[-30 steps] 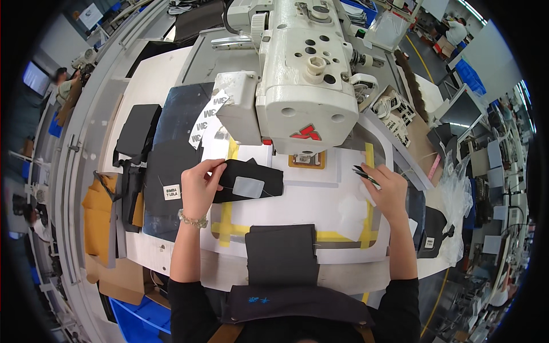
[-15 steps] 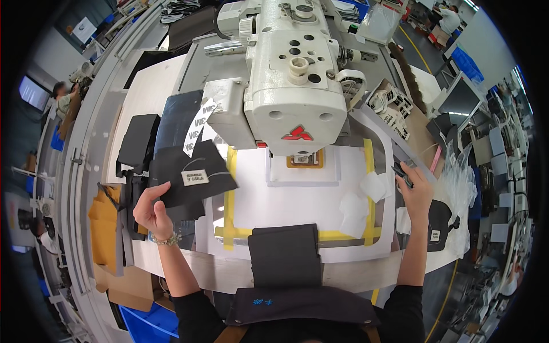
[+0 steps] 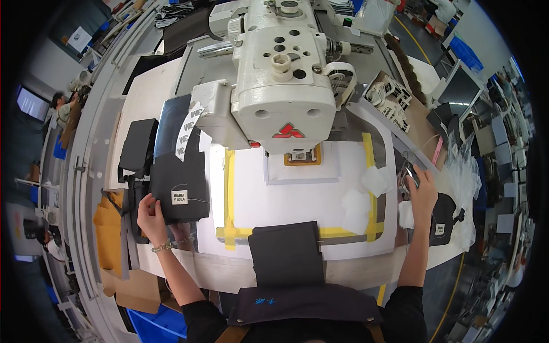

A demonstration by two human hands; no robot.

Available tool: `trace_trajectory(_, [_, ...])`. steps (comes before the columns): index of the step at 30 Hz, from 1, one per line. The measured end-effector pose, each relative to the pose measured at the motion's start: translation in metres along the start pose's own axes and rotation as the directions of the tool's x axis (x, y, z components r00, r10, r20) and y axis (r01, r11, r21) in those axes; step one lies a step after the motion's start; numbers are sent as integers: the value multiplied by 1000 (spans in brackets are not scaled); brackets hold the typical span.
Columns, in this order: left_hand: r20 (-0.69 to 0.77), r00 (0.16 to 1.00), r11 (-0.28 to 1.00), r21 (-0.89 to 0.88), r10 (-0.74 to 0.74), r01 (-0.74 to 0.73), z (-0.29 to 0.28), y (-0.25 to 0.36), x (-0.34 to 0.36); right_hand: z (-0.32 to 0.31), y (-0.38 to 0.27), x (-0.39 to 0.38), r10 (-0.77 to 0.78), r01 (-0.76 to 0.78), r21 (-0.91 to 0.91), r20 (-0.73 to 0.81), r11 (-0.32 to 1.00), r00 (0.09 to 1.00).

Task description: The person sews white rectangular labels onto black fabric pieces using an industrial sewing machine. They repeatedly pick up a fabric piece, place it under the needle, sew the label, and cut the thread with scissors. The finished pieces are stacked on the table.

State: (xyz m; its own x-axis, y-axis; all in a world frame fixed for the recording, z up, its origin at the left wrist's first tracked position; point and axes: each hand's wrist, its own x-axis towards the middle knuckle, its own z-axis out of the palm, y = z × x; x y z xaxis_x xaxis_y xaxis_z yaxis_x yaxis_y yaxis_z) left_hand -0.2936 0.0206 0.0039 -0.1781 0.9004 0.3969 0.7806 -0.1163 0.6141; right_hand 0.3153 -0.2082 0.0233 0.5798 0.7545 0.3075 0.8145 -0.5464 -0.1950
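While we look down from the far left, an ochre-yellow fabric bundle hangs at the edge of the white worktable, and beside it two dark fabric pieces lie stacked, one black rectangular panel farther back. Our left hand pinches the near edge of a flat black fabric piece carrying one small white sewn label, thumb on top and fingers beneath; that black labelled piece lies on the pile at the left of the table, just beside the yellow tape frame. We judge this piece finished and being set on the done pile, since its label is already attached. Under the large cream-white industrial sewing machine, the white template board is bare at the needle clamp, so the next piece has not been loaded. One dark grey folded fabric panel waits at the near edge in front of us. Two loose white cloth patches sit on the right side of the frame. Our right hand closes around a small dark metal tool, likely snips, though we cannot tell for certain. Beyond it lies one more black labelled piece.
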Motion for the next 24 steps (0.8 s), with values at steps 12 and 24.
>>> trace_trajectory(12, [-11,905,718,614,424,-329,19,74,-1,4,-4,-4,-175,140,-233,-137,962,975])
trace_trajectory(24, [344,568,651,-218,748,-727,82,210,-76,-38,-91,-52,-403,213,442,398,872,824])
